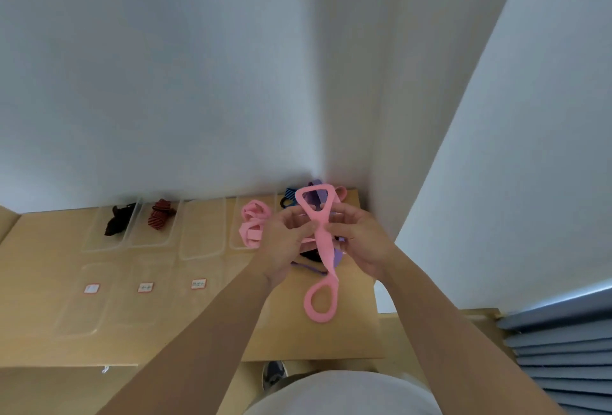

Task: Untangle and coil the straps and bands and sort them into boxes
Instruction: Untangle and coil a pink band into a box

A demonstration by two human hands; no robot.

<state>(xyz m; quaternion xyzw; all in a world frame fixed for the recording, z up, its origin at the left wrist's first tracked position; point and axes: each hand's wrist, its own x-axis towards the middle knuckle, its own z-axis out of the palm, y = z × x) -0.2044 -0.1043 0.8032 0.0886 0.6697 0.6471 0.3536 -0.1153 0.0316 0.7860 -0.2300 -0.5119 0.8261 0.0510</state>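
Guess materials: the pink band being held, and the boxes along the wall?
Pink band: likely silicone or soft rubber, matte; it twists and droops limply, with moulded loops at each end. Boxes: clear rigid plastic, glossy; the tabletop shows through them.

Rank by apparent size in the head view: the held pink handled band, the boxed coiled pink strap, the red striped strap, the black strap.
1. pink handled band, though nearer the camera.
2. coiled pink strap.
3. red striped strap and black strap: too alike to rank.

Wooden table [39, 282] (white wall [165, 83] behind)
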